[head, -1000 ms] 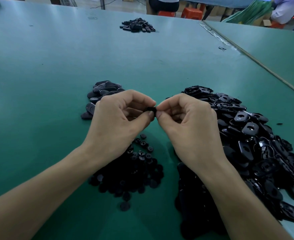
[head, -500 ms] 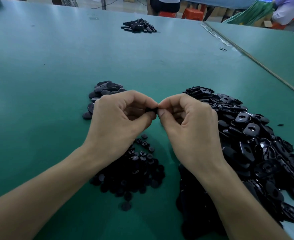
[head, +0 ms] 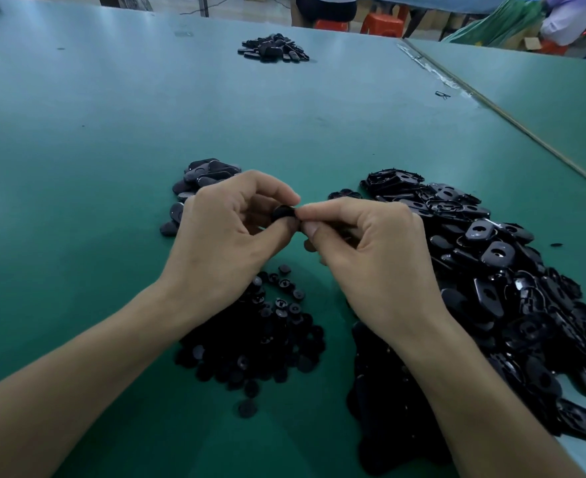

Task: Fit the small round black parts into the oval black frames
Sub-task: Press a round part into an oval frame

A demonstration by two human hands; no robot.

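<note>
Slightly more of the black piece (head: 282,212) shows between the fingertips than half a second ago. Over the green table (head: 77,150), the left hand (head: 222,236) pinches it between thumb and forefinger, above the small round parts (head: 260,339) heaped toward the near edge. The right hand (head: 370,257) pinches its other side; whether part and frame are seated is hidden. Press-fitting seems in hand; next calls for a firm squeeze, then another of the oval frames (head: 508,288) piled toward the right edge.

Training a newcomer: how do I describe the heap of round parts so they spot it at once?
On the green table, look at the near middle, beneath the left hand. The round parts lie there in a low heap. Unlike the oval frames heaped to their right, they are tiny discs.
</note>
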